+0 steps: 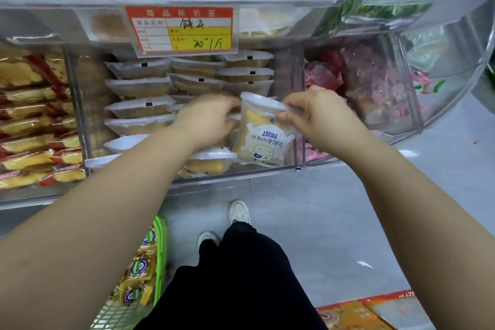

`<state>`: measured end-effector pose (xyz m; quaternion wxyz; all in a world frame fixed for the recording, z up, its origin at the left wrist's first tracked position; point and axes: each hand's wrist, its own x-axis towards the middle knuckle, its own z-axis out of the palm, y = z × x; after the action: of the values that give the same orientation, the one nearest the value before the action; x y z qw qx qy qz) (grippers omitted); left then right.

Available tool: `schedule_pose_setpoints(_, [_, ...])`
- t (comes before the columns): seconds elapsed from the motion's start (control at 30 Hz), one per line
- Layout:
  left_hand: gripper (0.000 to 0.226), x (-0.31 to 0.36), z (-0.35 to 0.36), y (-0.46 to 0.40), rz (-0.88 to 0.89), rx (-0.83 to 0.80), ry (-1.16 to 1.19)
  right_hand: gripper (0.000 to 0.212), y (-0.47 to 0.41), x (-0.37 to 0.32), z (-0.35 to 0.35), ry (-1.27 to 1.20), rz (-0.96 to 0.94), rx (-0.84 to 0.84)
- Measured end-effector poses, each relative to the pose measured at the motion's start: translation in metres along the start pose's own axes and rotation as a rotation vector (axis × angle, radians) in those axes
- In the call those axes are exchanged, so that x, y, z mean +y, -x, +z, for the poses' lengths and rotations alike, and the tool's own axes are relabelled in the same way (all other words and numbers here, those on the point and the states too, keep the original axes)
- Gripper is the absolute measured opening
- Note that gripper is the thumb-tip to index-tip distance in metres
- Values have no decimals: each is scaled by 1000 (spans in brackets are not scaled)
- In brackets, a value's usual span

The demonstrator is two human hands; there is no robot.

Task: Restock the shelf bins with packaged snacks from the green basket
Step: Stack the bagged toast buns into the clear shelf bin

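Both my hands hold one toast snack pack [263,136], a translucent white pouch with a blue cartoon print, upside down over the right front of the middle clear shelf bin [233,178]. My right hand [318,118] pinches its top seam. My left hand [207,118] grips its left edge, fingers hidden behind the pouch. Rows of similar white packs [139,88] fill the bin behind it. The green basket [160,252] sits on the floor at lower left under my left forearm, with yellow packaged snacks [139,273] in it.
A red and yellow price tag [179,28] hangs above the bin. The left bin holds red-and-yellow wrapped cakes [32,126]; the right bin holds pink packets [375,88]. An orange carton [356,313] lies on the grey floor at lower right. My legs and white shoes [239,211] stand below.
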<state>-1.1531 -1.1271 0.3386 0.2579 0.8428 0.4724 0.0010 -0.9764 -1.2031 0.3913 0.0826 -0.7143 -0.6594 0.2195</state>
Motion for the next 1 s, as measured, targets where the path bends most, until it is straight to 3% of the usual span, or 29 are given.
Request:
schedule_pose_setpoints(0.1, [17,10,2,-3,-28,-10,-175,17,2,-1,5,52,-42,-20])
schedule_pose_setpoints(0.17, [14,10,-1,-5,-33,26,-33,14,3,2,2,-13,-4,72])
schedule_pose_setpoints(0.27, [18,3,-11,-1,-149,152,533,10,14,10,1,-381,132,240])
schedule_pose_setpoints(0.33, [17,3,-17,10,-231,113,1041,11,26,11,6,-763,273,286])
schedule_pose_setpoints(0.37, [19,3,-18,14,-219,52,1170,13,31,11,10,-948,337,295])
schedule_pose_setpoints(0.43, [33,5,-15,22,-141,-59,1166,16,40,10,19,-1265,431,291])
schedule_pose_setpoints(0.53, [79,11,-13,22,-105,-33,1051,18,48,10,31,-1558,523,267])
schedule_pose_setpoints(0.6, [95,13,-13,20,-167,2,1008,21,52,9,36,-1760,563,279])
schedule_pose_setpoints(0.67, [99,14,-12,21,-247,-131,1090,23,54,6,40,-1893,537,247])
schedule_pose_setpoints(0.73, [61,15,-10,23,-242,-248,1237,23,53,3,42,-1881,495,155])
schedule_pose_setpoints(0.8, [25,14,-17,25,-260,-170,1245,25,51,5,41,-1658,488,112])
schedule_pose_setpoints(0.9, [27,4,-33,23,-315,-1,801,33,44,13,28,-1185,512,287])
schedule_pose_setpoints(1.0, [30,1,-47,25,-118,25,471,36,31,10,13,-834,316,365])
